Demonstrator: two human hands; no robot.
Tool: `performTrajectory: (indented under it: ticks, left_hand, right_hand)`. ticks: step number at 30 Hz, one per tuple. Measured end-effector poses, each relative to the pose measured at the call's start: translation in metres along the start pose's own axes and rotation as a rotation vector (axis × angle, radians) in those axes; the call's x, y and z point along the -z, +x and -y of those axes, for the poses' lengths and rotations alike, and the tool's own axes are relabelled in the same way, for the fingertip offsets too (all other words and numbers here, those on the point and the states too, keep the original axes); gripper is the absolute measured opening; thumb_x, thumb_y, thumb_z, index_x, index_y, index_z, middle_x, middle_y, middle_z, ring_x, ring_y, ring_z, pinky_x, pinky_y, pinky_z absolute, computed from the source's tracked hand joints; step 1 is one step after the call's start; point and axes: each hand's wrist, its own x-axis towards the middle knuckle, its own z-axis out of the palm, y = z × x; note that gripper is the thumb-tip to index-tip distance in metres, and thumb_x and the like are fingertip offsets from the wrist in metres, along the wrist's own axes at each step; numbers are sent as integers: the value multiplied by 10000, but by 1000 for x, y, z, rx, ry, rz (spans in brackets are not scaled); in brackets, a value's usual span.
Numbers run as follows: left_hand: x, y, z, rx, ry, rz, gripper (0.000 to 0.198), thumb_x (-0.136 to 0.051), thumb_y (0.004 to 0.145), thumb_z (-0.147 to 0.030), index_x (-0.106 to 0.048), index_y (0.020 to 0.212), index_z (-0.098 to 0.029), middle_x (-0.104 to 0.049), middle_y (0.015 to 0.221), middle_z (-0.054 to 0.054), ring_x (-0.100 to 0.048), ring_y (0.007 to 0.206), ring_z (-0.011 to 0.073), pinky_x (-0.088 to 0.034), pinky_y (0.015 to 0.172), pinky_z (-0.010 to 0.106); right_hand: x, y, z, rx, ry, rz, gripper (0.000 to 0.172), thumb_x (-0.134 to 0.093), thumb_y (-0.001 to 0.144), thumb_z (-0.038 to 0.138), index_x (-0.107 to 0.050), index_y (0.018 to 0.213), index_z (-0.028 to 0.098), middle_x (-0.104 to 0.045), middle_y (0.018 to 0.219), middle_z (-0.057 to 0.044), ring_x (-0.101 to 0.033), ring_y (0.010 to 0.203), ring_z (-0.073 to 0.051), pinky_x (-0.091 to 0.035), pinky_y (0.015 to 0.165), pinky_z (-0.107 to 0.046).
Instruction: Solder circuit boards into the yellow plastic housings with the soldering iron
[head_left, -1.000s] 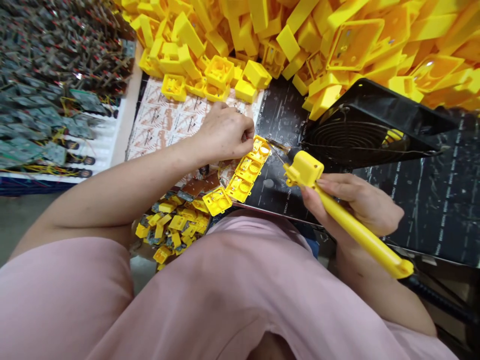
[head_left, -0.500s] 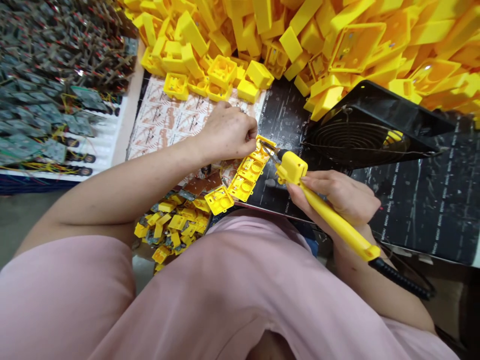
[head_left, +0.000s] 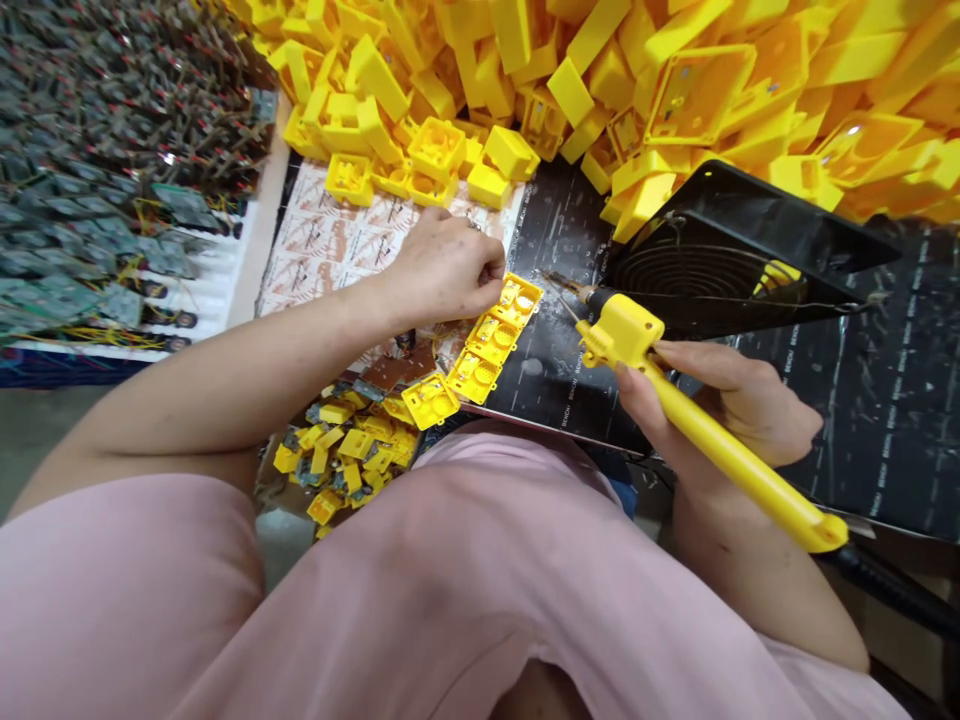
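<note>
My right hand (head_left: 720,400) grips a yellow soldering iron (head_left: 697,420) with a black cable, its tip pointing up and left over the dark mat. The tip is apart from the row of small yellow plastic casings (head_left: 495,336), which lies in a slanting line with metal parts inside. At the top end of that row my left hand (head_left: 450,265) is closed, fingertips pinched by the uppermost casing's edge. What those fingers hold, if anything, is hidden. One more open yellow casing (head_left: 430,400) lies at the row's lower end, at the table edge.
Yellow housings (head_left: 480,60) are heaped along the back. A black fan (head_left: 720,260) stands at right. On the left, circuit boards with wires (head_left: 90,240) crowd a white foam tray (head_left: 217,290). Below the table edge is a pile of filled yellow casings (head_left: 352,450).
My right hand has drawn the soldering iron back, right and slightly down, away from the uppermost casing. My left hand has shifted slightly left, still closed.
</note>
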Motion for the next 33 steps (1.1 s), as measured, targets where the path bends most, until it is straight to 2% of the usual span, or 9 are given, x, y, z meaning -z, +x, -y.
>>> performTrajectory:
  ticks: [6, 8, 11, 14, 16, 20, 26, 30, 33]
  left_hand:
    - [-2, -13, -1, -20, -25, -52, 281, -543, 914, -318, -819, 883, -276, -794, 899, 49, -697, 987, 276, -417, 1097, 532]
    - [-3, -16, 0, -20, -56, -96, 282, -551, 939, -318, -832, 915, -307, -803, 971, 36, -686, 1073, 289, -358, 1170, 583]
    - [-3, -19, 1, -5, -84, -109, 263, -583, 927, -309, -843, 960, -336, -796, 940, 32, -667, 1131, 316, -276, 1226, 657]
    - [-3, -20, 1, -13, -77, -87, 246, -599, 901, -304, -842, 936, -323, -788, 885, 38, -662, 1129, 335, -248, 1233, 701]
    - [-3, -20, 0, -35, -51, -85, 230, -601, 894, -311, -831, 884, -307, -783, 856, 32, -661, 1122, 330, -255, 1235, 698]
    - [-6, -21, -2, -66, 11, -88, 228, -596, 885, -308, -814, 828, -274, -773, 843, 38, -671, 1095, 308, -285, 1241, 655]
    - [-10, -20, 0, -82, 46, -107, 242, -582, 883, -307, -801, 799, -243, -761, 829, 32, -687, 1050, 293, -300, 1236, 655]
    - [-10, -19, 1, -81, 61, -112, 240, -579, 876, -298, -799, 799, -239, -763, 832, 40, -689, 1041, 300, -309, 1227, 659]
    - [-10, -18, 0, -89, 57, -100, 248, -576, 882, -303, -811, 821, -249, -762, 831, 41, -684, 1058, 309, -304, 1229, 658]
  right_hand:
    - [-3, -11, -7, -74, 26, -13, 589, -891, 854, 360, -673, 1401, 344, -831, 999, 24, -798, 768, -202, -664, 694, -307]
    - [-2, -15, -8, -78, 42, -26, 606, -900, 843, 356, -677, 1406, 353, -834, 1031, 20, -800, 771, -208, -658, 673, -316]
    - [0, -17, -6, -120, 99, -47, 510, -904, 832, 314, -730, 1309, 365, -835, 1017, 13, -797, 755, -231, -646, 612, -347]
    - [1, -13, -2, -42, 218, 7, 445, -927, 788, 228, -757, 1187, 332, -825, 909, 18, -790, 724, -221, -644, 591, -324]
    - [0, -9, 0, 5, 237, 28, 454, -938, 779, 234, -750, 1182, 326, -825, 901, 27, -790, 716, -204, -645, 597, -299]
    - [1, 1, 4, -51, 110, 85, 469, -893, 850, 318, -724, 1286, 338, -838, 993, 23, -801, 740, -196, -662, 651, -297]
    - [-3, 5, -1, 78, 132, 163, 167, -857, 881, 278, -712, 964, 278, -812, 834, 20, -782, 680, -184, -626, 553, -268]
    - [-12, 3, -8, 110, 165, 228, 155, -817, 928, 349, -688, 878, 280, -798, 788, 29, -785, 696, -175, -661, 605, -266]
    - [-13, 10, -6, 180, 179, 202, 176, -831, 921, 320, -668, 887, 261, -800, 788, 23, -791, 704, -164, -656, 614, -238]
